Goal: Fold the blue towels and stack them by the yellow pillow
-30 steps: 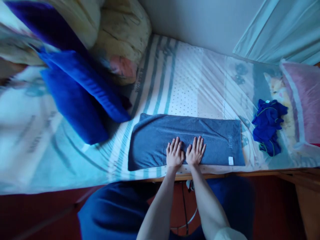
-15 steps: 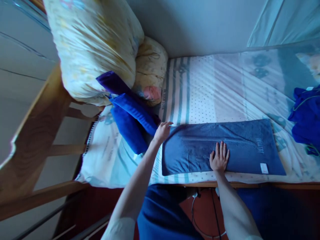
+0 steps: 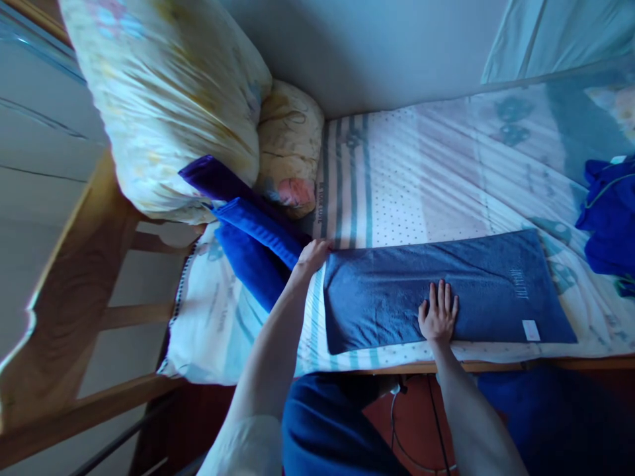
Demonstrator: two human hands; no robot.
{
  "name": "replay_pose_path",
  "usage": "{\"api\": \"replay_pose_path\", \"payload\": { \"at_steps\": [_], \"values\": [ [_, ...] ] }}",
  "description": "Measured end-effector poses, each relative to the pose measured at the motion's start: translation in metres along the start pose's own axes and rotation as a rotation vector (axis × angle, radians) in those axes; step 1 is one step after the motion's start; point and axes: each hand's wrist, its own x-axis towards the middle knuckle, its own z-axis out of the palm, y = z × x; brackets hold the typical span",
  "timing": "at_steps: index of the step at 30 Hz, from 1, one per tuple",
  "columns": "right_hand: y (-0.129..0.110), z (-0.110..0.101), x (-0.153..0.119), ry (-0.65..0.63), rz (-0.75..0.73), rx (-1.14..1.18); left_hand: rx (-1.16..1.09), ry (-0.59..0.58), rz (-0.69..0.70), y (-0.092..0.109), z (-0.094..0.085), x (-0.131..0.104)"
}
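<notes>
towel (image 3: 381, 291) lay on the bed (image 3: 397, 152) near its front edge, largely flat | creases toward its left end looked not yet smoothed | left hand (image 3: 315, 254) was at its far left corner, grip unclear | right hand (image 3: 439, 317) rested flat on it, fingers apart, holding nothing

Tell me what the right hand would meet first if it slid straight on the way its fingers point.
The right hand appears flat on the gray-blue towel, fingers toward the wall: first more of that towel, then, past its far edge, probably the patterned bedsheet.
</notes>
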Motion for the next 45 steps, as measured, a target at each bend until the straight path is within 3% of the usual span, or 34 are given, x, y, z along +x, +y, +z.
{"api": "replay_pose_path", "payload": {
  "at_steps": [4,7,9,12,15,19,25,30,37,45],
  "values": [
    [-0.001,-0.001,0.0,0.003,0.001,-0.005,0.111,0.025,-0.068,0.016,-0.002,0.001],
    [-0.001,-0.001,0.0,0.0,0.002,-0.01,0.101,0.225,-0.09,0.041,0.01,-0.013],
    [-0.001,-0.001,0.0,0.0,-0.001,-0.006,0.048,0.305,-0.039,0.058,0.023,-0.031],
    [-0.001,-0.002,0.0,-0.002,-0.001,0.005,-0.015,0.227,0.123,0.071,0.044,-0.064],
    [-0.001,-0.003,0.0,-0.011,0.001,0.001,-0.004,0.171,0.154,0.062,0.056,-0.095],
    [-0.001,-0.003,0.0,-0.009,-0.001,-0.002,0.021,0.123,0.131,0.036,0.052,-0.125],
    [0.0,0.0,-0.001,0.023,-0.014,0.018,-0.116,-0.192,0.257,0.025,0.035,-0.153],
    [0.0,0.0,0.0,0.007,-0.013,0.003,-0.203,-0.419,0.25,0.026,0.039,-0.17],
    [-0.001,-0.001,0.0,0.012,-0.013,-0.001,-0.214,-0.405,0.459,0.023,0.059,-0.201],
    [0.0,0.0,-0.001,0.0,-0.01,0.02,-0.219,-0.407,0.474,0.003,0.064,-0.224]
  ]
}}
